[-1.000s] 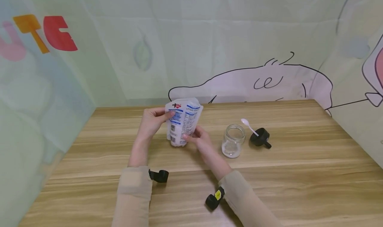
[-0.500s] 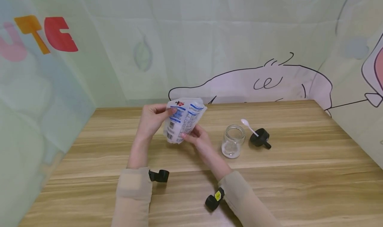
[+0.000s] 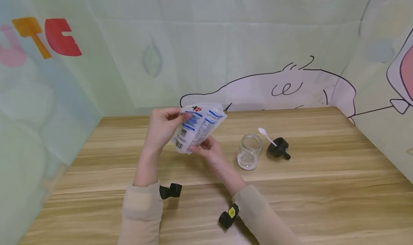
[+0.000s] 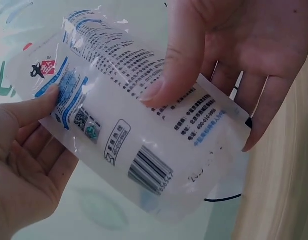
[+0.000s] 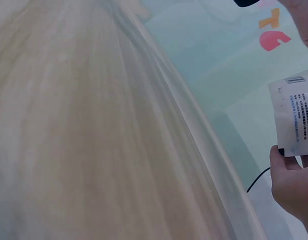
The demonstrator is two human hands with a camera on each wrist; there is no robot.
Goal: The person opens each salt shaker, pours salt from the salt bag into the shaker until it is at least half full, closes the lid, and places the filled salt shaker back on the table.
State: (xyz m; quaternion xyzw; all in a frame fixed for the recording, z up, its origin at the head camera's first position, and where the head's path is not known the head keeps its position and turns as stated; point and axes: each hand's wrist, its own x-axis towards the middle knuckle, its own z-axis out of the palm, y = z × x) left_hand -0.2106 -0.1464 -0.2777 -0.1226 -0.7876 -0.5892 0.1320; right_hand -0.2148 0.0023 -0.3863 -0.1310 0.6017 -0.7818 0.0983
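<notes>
"Where's the bag [image 3: 199, 128]?"
"Off the surface [image 3: 322, 191], at the jar's [image 3: 247, 160] ten o'clock. The left hand [image 3: 162, 126] pinches its side, the right hand [image 3: 210, 152] its bottom."
"What's done?"
"The lid [image 3: 278, 148] looks off, at the jar's three o'clock, spoon [image 3: 262, 131] touching it. White stuff's in the jar."
"What's left?"
"Bag isn't down. Can't tell if it's open."

Booth-like: cartoon backdrop [image 3: 206, 58], wooden table [image 3: 322, 187]
</notes>
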